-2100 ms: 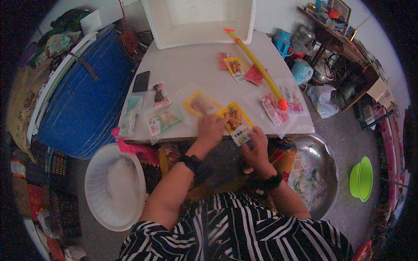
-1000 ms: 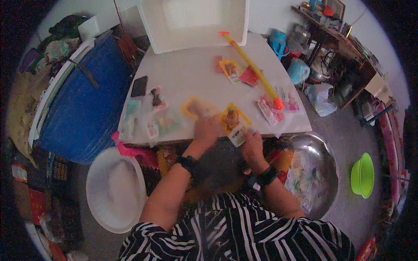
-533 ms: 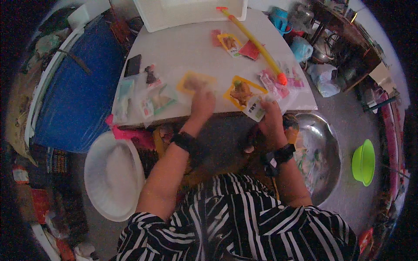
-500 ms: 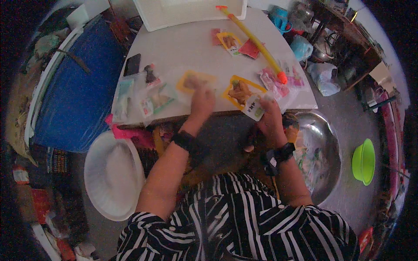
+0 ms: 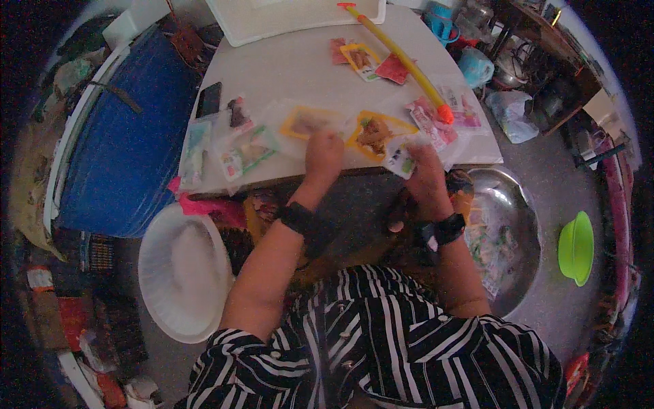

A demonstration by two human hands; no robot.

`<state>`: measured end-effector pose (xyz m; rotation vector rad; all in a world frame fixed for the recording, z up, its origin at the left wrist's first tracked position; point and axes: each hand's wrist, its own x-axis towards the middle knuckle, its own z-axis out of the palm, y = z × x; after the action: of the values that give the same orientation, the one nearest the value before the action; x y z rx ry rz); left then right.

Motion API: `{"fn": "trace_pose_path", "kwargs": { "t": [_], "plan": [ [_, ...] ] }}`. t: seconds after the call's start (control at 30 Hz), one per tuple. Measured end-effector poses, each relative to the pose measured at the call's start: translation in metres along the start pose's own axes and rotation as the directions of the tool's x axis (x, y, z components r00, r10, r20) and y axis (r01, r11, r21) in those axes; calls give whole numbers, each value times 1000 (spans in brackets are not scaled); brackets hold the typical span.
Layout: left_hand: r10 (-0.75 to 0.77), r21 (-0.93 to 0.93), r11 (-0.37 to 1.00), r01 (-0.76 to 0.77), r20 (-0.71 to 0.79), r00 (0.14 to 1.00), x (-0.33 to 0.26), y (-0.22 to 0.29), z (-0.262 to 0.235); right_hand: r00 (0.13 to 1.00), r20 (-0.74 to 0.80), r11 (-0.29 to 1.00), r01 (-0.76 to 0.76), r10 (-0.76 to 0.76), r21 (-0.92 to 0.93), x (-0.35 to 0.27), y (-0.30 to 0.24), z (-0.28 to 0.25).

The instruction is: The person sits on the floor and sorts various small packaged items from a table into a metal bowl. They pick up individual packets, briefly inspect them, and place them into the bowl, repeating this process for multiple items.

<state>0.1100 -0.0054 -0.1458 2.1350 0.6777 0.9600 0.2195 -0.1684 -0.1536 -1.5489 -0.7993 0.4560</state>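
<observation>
My left hand point(image 5: 324, 155) is closed at the near edge of the white table point(image 5: 286, 68), on a blurred, yellow-edged food packet point(image 5: 310, 121) that looks wrapped in clear film. Just to its right, my right hand point(image 5: 428, 169) pinches the white lower corner of another yellow-edged packet point(image 5: 371, 133), printed with brown food. Its fingertips are partly hidden by the packet. A green-and-white packet point(image 5: 248, 150) lies left of my left hand. Pink packets point(image 5: 432, 126) in clear film lie beyond my right hand.
A yellow tube with orange ends point(image 5: 395, 51) crosses the table's right side, near red packets point(image 5: 393, 69). A white foam box point(image 5: 279, 17) stands at the back, a phone point(image 5: 209, 100) at left. Below are a white basin point(image 5: 157, 273), a steel basin point(image 5: 524, 252) holding packets and a green basin point(image 5: 577, 249).
My left hand has shifted slightly right, its fingers now more tightly curled. The right hand stays at the packet's corner. The whole view has shifted a little.
</observation>
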Motion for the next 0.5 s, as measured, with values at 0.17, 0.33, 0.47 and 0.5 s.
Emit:
{"fn": "trace_pose_path", "kwargs": {
  "t": [0.17,0.33,0.47,0.5],
  "plan": [
    [-159,57,986,157,36,987,3,4,-3,987,-21,772,-113,162,625,-2,-45,-4],
    [-146,-7,989,146,-34,989,4,-16,8,966,139,573,-243,219,782,6,-25,6],
    [-201,-89,975,202,14,979,4,-3,0,950,161,504,-282,269,817,4,-31,18],
    [-228,-77,970,229,28,973,3,1,0,980,137,766,-200,147,611,7,-11,16]
  ]
}}
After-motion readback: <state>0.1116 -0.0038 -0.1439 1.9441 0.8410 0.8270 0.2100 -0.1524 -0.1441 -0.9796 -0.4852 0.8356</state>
